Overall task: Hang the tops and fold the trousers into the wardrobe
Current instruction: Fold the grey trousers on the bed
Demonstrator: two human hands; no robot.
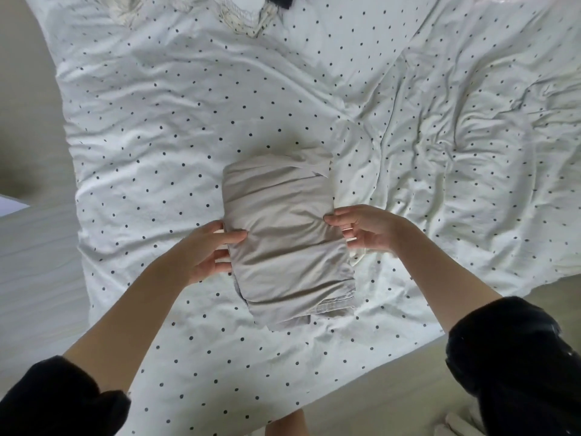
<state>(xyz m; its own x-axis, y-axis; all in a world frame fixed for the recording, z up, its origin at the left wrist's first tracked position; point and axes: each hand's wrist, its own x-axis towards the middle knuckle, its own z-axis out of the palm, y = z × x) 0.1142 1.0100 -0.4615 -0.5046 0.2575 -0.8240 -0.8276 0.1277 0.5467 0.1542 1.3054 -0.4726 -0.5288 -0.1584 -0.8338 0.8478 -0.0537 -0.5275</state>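
While both hands clasp it from opposite sides, the folded pale beige cotton trousers [284, 237] lie flat on the white quilt dotted with small dark spots [176, 127], a compact oblong bundle between the two grips. The left hand [210, 250] pinches the bundle's left edge, thumb lying on top of the cloth and fingers tucked beneath it; the right hand [361, 228] takes the opposite edge the same way, thumb on top, fingers curled under. The bundle's long axis runs away from the person, crossing the line between the two grips, and leans slightly to the left at its far end. Nearer the person than the grips, a stitched hem or waistband edge shows on the bundle's near end; beyond the grips, the far end shows a loose overlapping flap. Both forearms are bare, with black sleeves [515, 357] pushed up. Well beyond the grips, at the quilt's far edge, lies a cream lace-trimmed garment [242, 17] beside a dark piece of cloth [279, 0]. No container is in view.
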